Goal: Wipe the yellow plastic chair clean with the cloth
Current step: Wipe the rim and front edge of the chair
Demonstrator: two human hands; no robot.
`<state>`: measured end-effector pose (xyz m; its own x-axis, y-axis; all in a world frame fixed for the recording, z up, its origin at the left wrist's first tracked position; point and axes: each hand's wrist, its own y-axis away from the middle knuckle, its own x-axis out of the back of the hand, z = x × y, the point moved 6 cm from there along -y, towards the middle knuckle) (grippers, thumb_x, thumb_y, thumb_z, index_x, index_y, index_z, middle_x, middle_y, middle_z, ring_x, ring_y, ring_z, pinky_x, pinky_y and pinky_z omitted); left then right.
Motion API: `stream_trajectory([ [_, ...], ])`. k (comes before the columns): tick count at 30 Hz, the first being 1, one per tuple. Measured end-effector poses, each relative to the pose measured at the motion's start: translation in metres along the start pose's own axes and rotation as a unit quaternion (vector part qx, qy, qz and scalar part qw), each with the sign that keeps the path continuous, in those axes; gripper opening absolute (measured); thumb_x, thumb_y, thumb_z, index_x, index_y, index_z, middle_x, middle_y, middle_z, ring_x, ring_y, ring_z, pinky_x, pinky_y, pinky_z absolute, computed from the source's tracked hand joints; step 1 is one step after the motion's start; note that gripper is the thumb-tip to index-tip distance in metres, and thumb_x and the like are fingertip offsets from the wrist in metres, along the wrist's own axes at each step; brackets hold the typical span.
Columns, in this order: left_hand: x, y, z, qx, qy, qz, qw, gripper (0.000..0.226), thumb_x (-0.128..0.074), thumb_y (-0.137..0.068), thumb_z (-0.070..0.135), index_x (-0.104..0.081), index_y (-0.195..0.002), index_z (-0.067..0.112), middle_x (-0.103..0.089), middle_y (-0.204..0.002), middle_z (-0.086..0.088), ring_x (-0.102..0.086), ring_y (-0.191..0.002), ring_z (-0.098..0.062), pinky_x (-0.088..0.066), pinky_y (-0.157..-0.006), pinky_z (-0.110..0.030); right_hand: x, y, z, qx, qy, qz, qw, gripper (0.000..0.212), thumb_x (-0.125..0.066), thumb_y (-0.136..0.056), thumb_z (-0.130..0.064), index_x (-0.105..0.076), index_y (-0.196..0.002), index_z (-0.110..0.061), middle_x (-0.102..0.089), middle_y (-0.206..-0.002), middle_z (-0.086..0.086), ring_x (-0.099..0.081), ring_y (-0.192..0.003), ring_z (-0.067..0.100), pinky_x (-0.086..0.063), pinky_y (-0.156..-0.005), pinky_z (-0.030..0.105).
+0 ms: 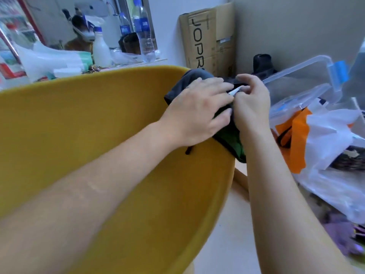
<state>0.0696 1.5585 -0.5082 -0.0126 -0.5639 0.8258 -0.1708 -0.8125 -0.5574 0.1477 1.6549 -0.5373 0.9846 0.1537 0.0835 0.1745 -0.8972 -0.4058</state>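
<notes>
The yellow plastic chair (110, 123) fills the left and middle of the view, its curved rim running from the upper left to the right. A dark grey and green cloth (183, 84) is draped over the rim at the upper right. My left hand (199, 111) lies on the cloth with fingers spread and pinches a small white tag (236, 89). My right hand (250, 103) grips the cloth's bunched edge right beside it. Most of the cloth is hidden under both hands.
A clear plastic box with a blue clip (308, 80) and white and orange bags (320, 139) lie to the right. A cardboard box (209, 36) leans in the corner. Water bottles (143, 30) and a white spray bottle (100, 46) stand on the ledge behind the chair.
</notes>
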Motion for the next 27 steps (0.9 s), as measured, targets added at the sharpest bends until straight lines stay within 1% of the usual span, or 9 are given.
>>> stream_trajectory([
  [2, -0.026, -0.018, -0.014, -0.097, -0.071, -0.061, 0.991, 0.04, -0.038, -0.095, 0.038, -0.062, -0.121, 0.02, -0.059, -0.129, 0.001, -0.046, -0.128, -0.022, -0.028, -0.11, -0.049, 0.008, -0.004, -0.002, 0.019, 0.078, 0.023, 0.997, 0.04, -0.05, -0.088, -0.014, -0.052, -0.127, -0.022, -0.057, -0.118, 0.007, -0.056, -0.098, 0.013, -0.044, -0.085, 0.024],
  [5, -0.036, -0.042, -0.035, -0.148, -0.092, -0.037, 0.984, 0.039, -0.035, -0.096, 0.039, -0.067, -0.102, 0.017, -0.067, -0.105, -0.002, -0.057, -0.106, -0.024, -0.036, -0.099, -0.043, 0.016, -0.003, -0.01, 0.041, 0.121, 0.077, 0.989, 0.039, -0.055, -0.089, -0.026, -0.049, -0.128, -0.022, -0.045, -0.117, 0.005, -0.05, -0.098, 0.016, -0.038, -0.082, 0.025],
  [11, -0.037, -0.089, -0.121, 0.17, -0.037, 0.016, 0.985, 0.032, -0.031, -0.086, 0.04, -0.057, -0.073, 0.026, -0.061, -0.081, 0.001, -0.053, -0.089, -0.023, -0.039, -0.089, -0.04, -0.044, 0.019, 0.016, 0.015, 0.265, -0.114, 0.957, 0.087, -0.058, -0.09, -0.044, -0.002, -0.153, -0.02, -0.027, -0.149, 0.016, -0.042, -0.127, 0.034, -0.042, -0.093, 0.042],
  [13, -0.046, -0.086, -0.109, 0.151, -0.034, 0.045, 0.987, 0.027, -0.035, -0.089, 0.036, -0.055, -0.072, 0.029, -0.056, -0.082, 0.006, -0.048, -0.088, -0.015, -0.033, -0.097, -0.041, -0.048, 0.015, 0.022, 0.014, 0.325, -0.114, 0.939, 0.086, -0.056, -0.093, -0.038, 0.001, -0.153, -0.014, -0.046, -0.137, 0.017, -0.054, -0.115, 0.034, -0.045, -0.079, 0.04],
  [15, -0.051, -0.08, -0.092, 0.105, -0.033, 0.044, 0.993, 0.025, -0.038, -0.092, 0.034, -0.056, -0.075, 0.03, -0.057, -0.086, 0.008, -0.043, -0.092, -0.011, -0.025, -0.104, -0.042, -0.045, 0.01, 0.022, 0.024, 0.338, -0.103, 0.935, 0.071, -0.055, -0.094, -0.033, -0.016, -0.148, -0.007, -0.059, -0.119, 0.014, -0.059, -0.105, 0.034, -0.039, -0.069, 0.035],
  [17, -0.05, -0.082, -0.097, 0.074, -0.029, 0.014, 0.997, 0.026, -0.038, -0.092, 0.036, -0.055, -0.073, 0.032, -0.058, -0.084, 0.008, -0.045, -0.09, -0.011, -0.028, -0.102, -0.041, -0.041, 0.009, 0.02, 0.029, 0.323, -0.104, 0.94, 0.048, -0.056, -0.093, -0.033, -0.036, -0.129, -0.009, -0.063, -0.108, 0.012, -0.06, -0.098, 0.034, -0.033, -0.064, 0.032],
  [19, -0.046, -0.091, -0.115, 0.093, -0.019, -0.014, 0.995, 0.029, -0.038, -0.089, 0.04, -0.049, -0.064, 0.031, -0.055, -0.072, 0.009, -0.048, -0.082, -0.017, -0.038, -0.091, -0.042, -0.037, 0.015, 0.016, 0.035, 0.321, -0.118, 0.939, 0.041, -0.055, -0.093, -0.033, -0.039, -0.124, -0.012, -0.064, -0.101, 0.009, -0.06, -0.093, 0.032, -0.031, -0.062, 0.032],
  [23, -0.038, -0.101, -0.153, 0.244, 0.042, -0.025, 0.968, 0.033, -0.037, -0.077, 0.041, -0.046, -0.052, 0.022, -0.047, -0.056, 0.007, -0.048, -0.078, -0.024, -0.032, -0.069, -0.035, -0.015, 0.034, 0.002, 0.068, 0.338, -0.121, 0.931, 0.067, -0.05, -0.095, -0.035, -0.014, -0.149, -0.022, -0.053, -0.084, -0.002, -0.05, -0.074, 0.021, -0.033, -0.063, 0.03],
  [27, -0.035, -0.094, -0.173, 0.286, 0.016, -0.033, 0.957, 0.034, -0.029, -0.077, 0.04, -0.046, -0.06, 0.017, -0.054, -0.074, 0.0, -0.049, -0.089, -0.026, -0.032, -0.076, -0.036, 0.003, 0.057, -0.013, 0.118, 0.369, -0.15, 0.91, 0.073, -0.042, -0.095, -0.042, 0.003, -0.15, -0.026, -0.051, -0.095, -0.006, -0.047, -0.081, 0.017, -0.037, -0.065, 0.03],
])
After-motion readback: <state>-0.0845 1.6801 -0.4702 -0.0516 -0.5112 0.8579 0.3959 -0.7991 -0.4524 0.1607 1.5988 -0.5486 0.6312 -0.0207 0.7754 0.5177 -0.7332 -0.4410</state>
